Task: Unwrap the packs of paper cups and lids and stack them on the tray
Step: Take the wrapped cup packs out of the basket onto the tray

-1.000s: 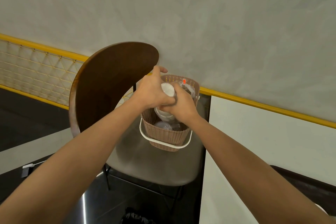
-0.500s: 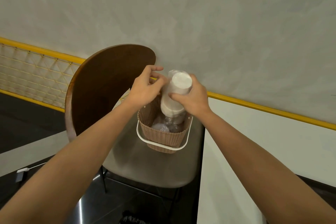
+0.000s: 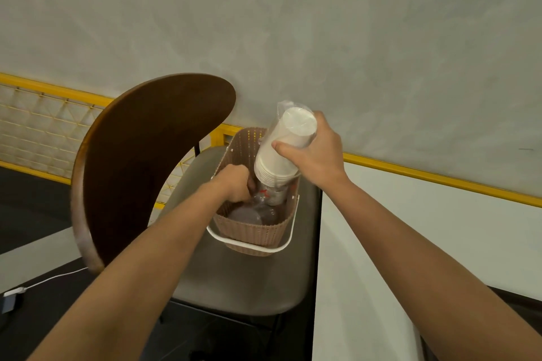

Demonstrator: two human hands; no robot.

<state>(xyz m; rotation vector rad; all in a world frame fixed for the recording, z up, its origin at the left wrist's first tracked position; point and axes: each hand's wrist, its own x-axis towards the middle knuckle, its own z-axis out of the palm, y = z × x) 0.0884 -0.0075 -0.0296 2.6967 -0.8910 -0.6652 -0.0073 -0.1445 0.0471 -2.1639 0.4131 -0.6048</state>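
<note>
Head view. Moved since the earlier frame: left hand [image 3: 234, 186] off the pack of paper cups [image 3: 278, 152] and down into the basket [image 3: 252, 245]; pack raised and tilted, now at centre frame above the basket. Right hand [image 3: 316, 152] clamped round the pack's upper end, clear wrap on.

Left hand's fingers curled among clear lids [image 3: 249, 214] inside the basket; cannot tell whether gripping anything.

Progress, as judged: early. Nothing unwrapped, nothing stacked, lids in the basket on the chair [image 3: 243, 281].

Hidden or unclear: tray not in view; basket floor and number of lids obscured by hand and glossy film; pack's lower end hard to separate from the clutter beneath.
</note>
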